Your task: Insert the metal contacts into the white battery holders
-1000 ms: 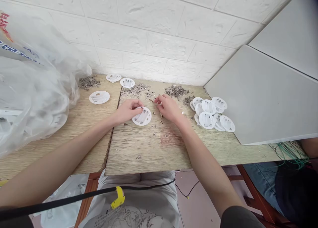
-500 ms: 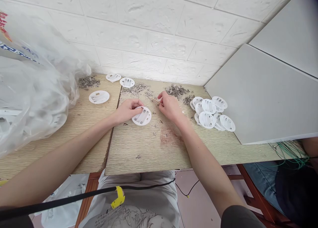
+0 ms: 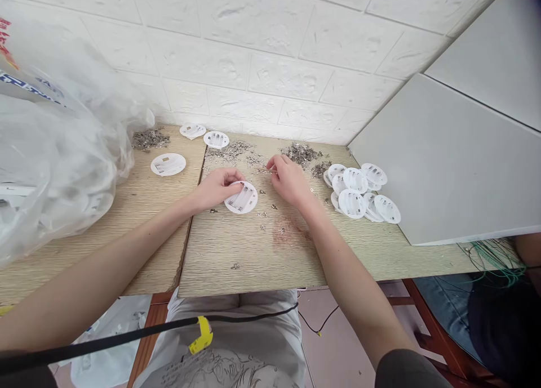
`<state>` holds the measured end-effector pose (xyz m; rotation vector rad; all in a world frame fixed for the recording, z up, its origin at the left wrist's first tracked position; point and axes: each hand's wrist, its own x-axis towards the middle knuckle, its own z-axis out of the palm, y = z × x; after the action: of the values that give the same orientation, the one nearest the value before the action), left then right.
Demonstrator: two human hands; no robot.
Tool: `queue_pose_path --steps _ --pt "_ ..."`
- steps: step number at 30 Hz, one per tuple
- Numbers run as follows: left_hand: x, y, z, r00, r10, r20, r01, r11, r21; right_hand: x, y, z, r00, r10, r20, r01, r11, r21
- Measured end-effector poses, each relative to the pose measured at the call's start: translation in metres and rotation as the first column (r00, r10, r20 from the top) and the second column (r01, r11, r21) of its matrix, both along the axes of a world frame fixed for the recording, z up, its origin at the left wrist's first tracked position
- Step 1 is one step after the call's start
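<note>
Maybe the piled discs (image 3: pixel 351 204) on the desk's right (image 3: pixel 416 257) are done, but metal bits (image 3: pixel 300 152) lie by its back edge, and mid-desk the left hand (image 3: pixel 216 187) pinches a white disc (image 3: pixel 242 199), the right hand (image 3: pixel 289 181) a stick (image 3: pixel 265 170).

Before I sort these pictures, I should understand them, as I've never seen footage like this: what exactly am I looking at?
No machine here: a person works with two bare hands. The camera is worn on their head, looking forward and down, so the forearms reach in from below.

The left hand holds a white, round plastic disc with recessed slots, over a wood-grained tabletop. The right hand pinches a thin, stick-like thing, too small to identify.

Beyond the hands lie heaps of small, grey metal parts; a few loose ones lie nearer. To the right is a pile of similar white discs. At the far left stands a large, translucent plastic bag.
</note>
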<state>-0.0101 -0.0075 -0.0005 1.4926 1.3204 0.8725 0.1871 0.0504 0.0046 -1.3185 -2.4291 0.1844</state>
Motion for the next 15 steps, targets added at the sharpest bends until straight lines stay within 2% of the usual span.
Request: queue_pose_path --steps 7,15 --pt "-0.0006 0.0004 -0.0017 1.0 -0.007 -0.003 0.007 1.0 0.022 0.0026 0.0033 -0.0014 1.0 0.003 -0.025 -0.003 1.0 -0.015" --pt "-0.0006 0.0002 -0.002 1.0 -0.017 0.008 0.016 0.999 0.029 0.0055 0.0052 0.0021 0.998 -0.058 0.013 0.058 0.998 -0.036"
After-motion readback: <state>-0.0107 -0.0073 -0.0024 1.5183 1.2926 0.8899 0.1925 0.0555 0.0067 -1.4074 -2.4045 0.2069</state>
